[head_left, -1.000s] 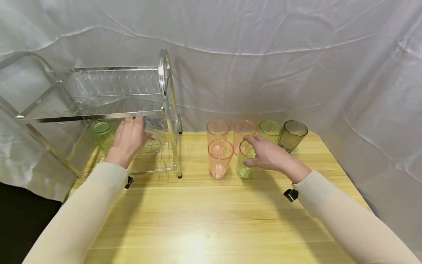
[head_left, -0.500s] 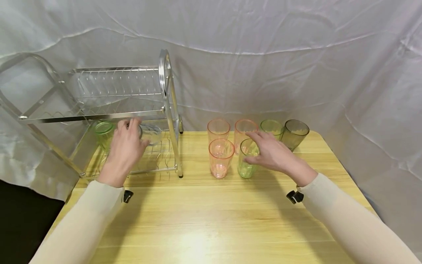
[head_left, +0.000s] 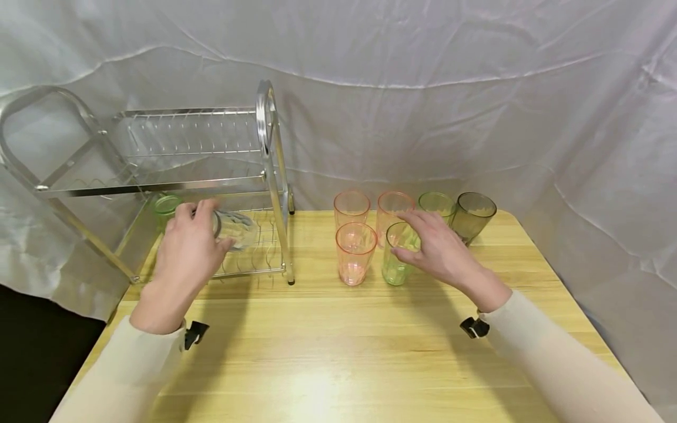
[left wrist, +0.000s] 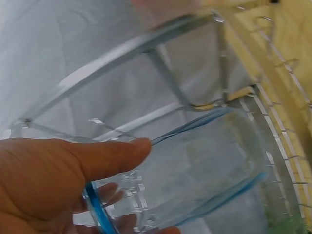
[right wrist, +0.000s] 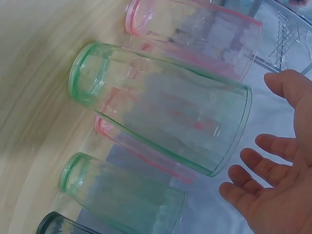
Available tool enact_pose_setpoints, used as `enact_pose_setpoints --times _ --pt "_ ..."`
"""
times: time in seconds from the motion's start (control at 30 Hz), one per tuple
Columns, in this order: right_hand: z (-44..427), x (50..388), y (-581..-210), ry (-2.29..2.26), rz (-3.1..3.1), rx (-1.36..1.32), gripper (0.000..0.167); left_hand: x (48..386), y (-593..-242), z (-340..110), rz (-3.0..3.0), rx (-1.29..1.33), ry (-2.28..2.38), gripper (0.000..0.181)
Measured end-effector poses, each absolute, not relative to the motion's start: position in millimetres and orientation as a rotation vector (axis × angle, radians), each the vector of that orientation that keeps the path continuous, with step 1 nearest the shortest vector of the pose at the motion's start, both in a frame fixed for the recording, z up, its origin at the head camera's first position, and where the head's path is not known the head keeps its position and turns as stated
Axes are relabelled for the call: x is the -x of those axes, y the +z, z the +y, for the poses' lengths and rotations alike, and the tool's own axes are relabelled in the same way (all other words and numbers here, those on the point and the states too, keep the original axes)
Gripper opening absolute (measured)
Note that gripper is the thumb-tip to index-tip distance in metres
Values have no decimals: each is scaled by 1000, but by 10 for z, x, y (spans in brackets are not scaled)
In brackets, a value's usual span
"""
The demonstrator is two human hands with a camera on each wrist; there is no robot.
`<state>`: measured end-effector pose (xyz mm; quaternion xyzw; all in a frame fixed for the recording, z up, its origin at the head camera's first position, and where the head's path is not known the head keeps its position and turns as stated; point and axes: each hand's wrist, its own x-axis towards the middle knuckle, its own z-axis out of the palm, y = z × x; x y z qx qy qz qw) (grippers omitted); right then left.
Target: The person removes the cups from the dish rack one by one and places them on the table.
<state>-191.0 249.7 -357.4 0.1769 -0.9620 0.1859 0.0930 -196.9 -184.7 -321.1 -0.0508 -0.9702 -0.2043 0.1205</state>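
Note:
My left hand (head_left: 185, 258) grips a clear, bluish glass tumbler (head_left: 238, 229), tilted on its side at the front of the metal dish rack (head_left: 211, 185). In the left wrist view, the thumb lies along the wall of the tumbler (left wrist: 204, 165). My right hand (head_left: 436, 252) hovers by the rim of a green tumbler (head_left: 395, 270) standing on the table. In the right wrist view, the fingers (right wrist: 263, 165) are spread, with a gap between them and the green tumbler (right wrist: 161, 107). Another green tumbler (head_left: 167, 205) sits in the rack's lower level, partly hidden behind my left hand.
Pink tumblers (head_left: 355, 261) stand left of the front green one, with another pink one (head_left: 395, 202) behind. A second green tumbler (head_left: 438, 202) and a smoky grey one (head_left: 473, 214) stand at the back right. Pale cloth (head_left: 423, 129) hangs behind the wooden table (head_left: 328, 346).
My left hand has drawn the clear tumbler out from under the rack's upper shelf, toward me and slightly left. The right hand has shifted slightly right, staying by the front green tumbler.

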Motion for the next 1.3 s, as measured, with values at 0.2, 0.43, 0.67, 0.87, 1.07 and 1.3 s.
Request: enact_pose_setpoints --times 0.2,0.43,0.67,0.87,1.07,1.3 --pt "2484 1876 -3580 582 -2828 -503 77 1759 -3059 -1899 -2880 100 -563 74" --pt "2476 1810 -3595 625 -2803 -480 78 1588 -2923 -1977 -2964 129 -580 78" --pt "2456 1742 -3609 655 -2689 -510 73 1473 -2852 -2092 -3060 178 -688 89" --pt "2431 1705 -3638 682 -2600 -556 73 1442 -2880 -2128 -3115 206 -794 91" --pt "2405 1631 -3680 686 -2501 -589 73 1437 -3009 -2098 -3107 271 -975 82" --pt "2359 1541 -3749 771 -2351 -617 79 1458 -3294 -1981 -2940 384 -1536 70"
